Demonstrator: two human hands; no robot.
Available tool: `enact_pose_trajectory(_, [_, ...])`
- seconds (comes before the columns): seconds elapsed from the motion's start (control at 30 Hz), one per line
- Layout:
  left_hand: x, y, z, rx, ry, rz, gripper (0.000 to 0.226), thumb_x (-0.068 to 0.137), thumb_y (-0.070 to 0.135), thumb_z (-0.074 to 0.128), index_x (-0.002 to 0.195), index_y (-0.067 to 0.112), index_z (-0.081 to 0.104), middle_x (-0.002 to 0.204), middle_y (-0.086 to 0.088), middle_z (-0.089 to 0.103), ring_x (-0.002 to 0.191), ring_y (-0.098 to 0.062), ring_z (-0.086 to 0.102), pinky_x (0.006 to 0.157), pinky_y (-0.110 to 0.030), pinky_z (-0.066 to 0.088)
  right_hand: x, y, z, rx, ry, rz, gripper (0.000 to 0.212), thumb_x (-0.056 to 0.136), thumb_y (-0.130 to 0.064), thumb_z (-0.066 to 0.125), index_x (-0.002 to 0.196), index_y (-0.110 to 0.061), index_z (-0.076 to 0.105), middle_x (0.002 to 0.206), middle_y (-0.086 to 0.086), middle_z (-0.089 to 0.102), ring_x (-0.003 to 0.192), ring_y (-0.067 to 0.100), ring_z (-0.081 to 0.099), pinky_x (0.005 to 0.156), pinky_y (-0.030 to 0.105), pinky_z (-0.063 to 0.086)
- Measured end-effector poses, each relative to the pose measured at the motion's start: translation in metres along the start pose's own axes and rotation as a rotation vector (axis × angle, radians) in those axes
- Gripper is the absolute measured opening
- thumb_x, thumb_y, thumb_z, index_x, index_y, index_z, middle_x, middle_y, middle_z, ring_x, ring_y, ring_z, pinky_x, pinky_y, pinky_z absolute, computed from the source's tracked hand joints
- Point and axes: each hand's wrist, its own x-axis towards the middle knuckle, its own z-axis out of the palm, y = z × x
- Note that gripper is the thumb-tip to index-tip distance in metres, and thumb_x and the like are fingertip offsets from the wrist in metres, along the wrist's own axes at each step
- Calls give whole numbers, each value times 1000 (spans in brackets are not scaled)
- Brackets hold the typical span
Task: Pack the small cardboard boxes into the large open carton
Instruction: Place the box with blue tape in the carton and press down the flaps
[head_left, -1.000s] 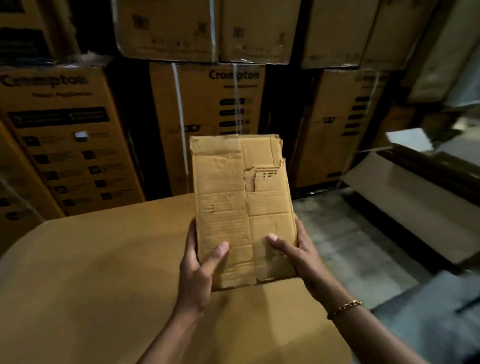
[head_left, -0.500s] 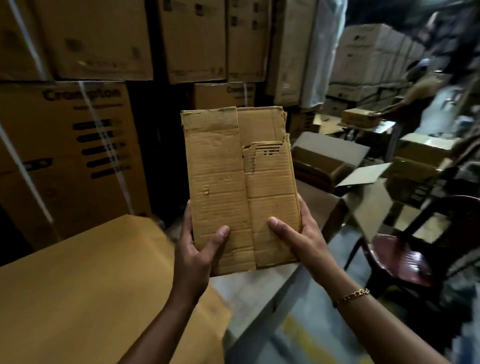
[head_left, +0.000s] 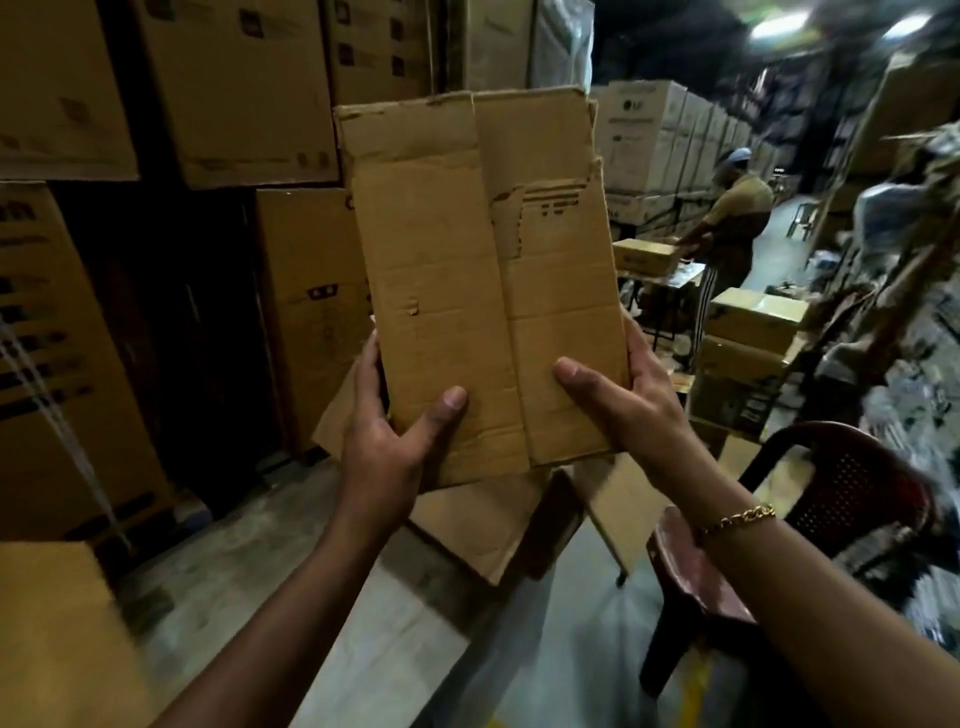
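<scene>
View swung right; left hand (head_left: 384, 441), right hand (head_left: 623, 410) still pinch flat box (head_left: 483, 291); fingers (head_left: 636, 343) mostly hidden behind.

You're holding the flattened cardboard box (head_left: 483, 291) upright in front of you, left hand (head_left: 384, 441) and right hand (head_left: 623, 410) gripping its bottom corners. It's brown, creased and pretty beat up, with a torn patch at the upper right. The flaps of an open carton (head_left: 467, 525) peek out right below it.

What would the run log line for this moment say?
phase: box held | left hand: grips small cardboard box, lower left | right hand: grips box, lower right | box: upright, in air | nearby: red chair
</scene>
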Motion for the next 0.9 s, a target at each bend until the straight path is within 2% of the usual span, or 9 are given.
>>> enact_pose_trajectory(0.1, [51, -20, 32, -21, -6, 19, 95, 69, 59, 76, 149, 45, 26, 136, 20, 49, 119, -1, 56, 93, -38, 56, 57, 16, -26, -2, -17, -55, 69, 83, -37, 75, 142, -46, 39, 126, -7, 57, 103, 4, 67, 79, 28, 60])
enact_pose_trajectory(0.23, [125, -41, 75, -31, -30, 41, 89, 73, 45, 78, 148, 40, 30, 132, 25, 47, 111, 12, 55, 77, -16, 55, 135, 43, -58, -43, 5, -74, 71, 86, -38, 73, 147, -39, 36, 129, -4, 57, 110, 12, 65, 83, 33, 61])
enact_pose_trajectory(0.37, [188, -54, 109, 9, -12, 45, 94, 69, 55, 78, 149, 36, 33, 143, 13, 50, 127, -5, 53, 99, -36, 53, 207, 62, -85, -72, -13, -63, 70, 82, -49, 73, 142, -40, 39, 125, -6, 57, 106, 13, 66, 76, 29, 61])
enact_pose_trajectory(0.47, [227, -57, 127, 69, 24, 26, 92, 69, 58, 78, 148, 33, 36, 141, 11, 51, 129, -10, 52, 104, -44, 49, 263, 73, -100, -86, -70, -23, 76, 80, -55, 74, 145, -40, 37, 130, -2, 55, 109, 18, 64, 74, 36, 63])
enact_pose_trajectory(0.57, [264, -55, 143, 100, 58, -30, 78, 81, 49, 75, 146, 27, 38, 135, 8, 54, 119, -12, 58, 94, -39, 57, 324, 80, -109, -86, -171, 15, 73, 81, -55, 74, 144, -36, 41, 128, -5, 61, 105, 15, 69, 79, 37, 63])
enact_pose_trajectory(0.63, [285, -53, 154, 104, 94, -92, 67, 88, 39, 71, 145, 23, 39, 124, 11, 58, 106, -7, 63, 77, -25, 60, 365, 82, -115, -95, -252, 42, 74, 76, -59, 76, 139, -33, 49, 122, -7, 68, 99, 9, 73, 82, 33, 62])
enact_pose_trajectory(0.7, [299, -57, 169, 136, 141, -150, 60, 89, 39, 69, 141, 23, 43, 119, 11, 61, 96, -4, 65, 60, -19, 57, 401, 90, -123, -97, -348, 87, 83, 68, -64, 81, 138, -31, 53, 119, -5, 72, 98, 12, 74, 85, 36, 61])
enact_pose_trajectory(0.8, [311, -73, 197, 157, 246, -241, 57, 88, 40, 70, 136, 21, 45, 116, 4, 64, 93, -7, 66, 54, -18, 55, 439, 116, -133, -87, -473, 155, 71, 75, -57, 78, 136, -29, 55, 113, -3, 75, 91, 13, 76, 72, 30, 62])
enact_pose_trajectory(0.9, [315, -90, 230, 191, 363, -313, 66, 86, 44, 71, 140, 15, 45, 118, 2, 64, 93, -6, 62, 49, -12, 50, 467, 147, -142, -134, -588, 240, 80, 69, -61, 77, 138, -28, 53, 112, 0, 74, 86, 15, 77, 64, 31, 61])
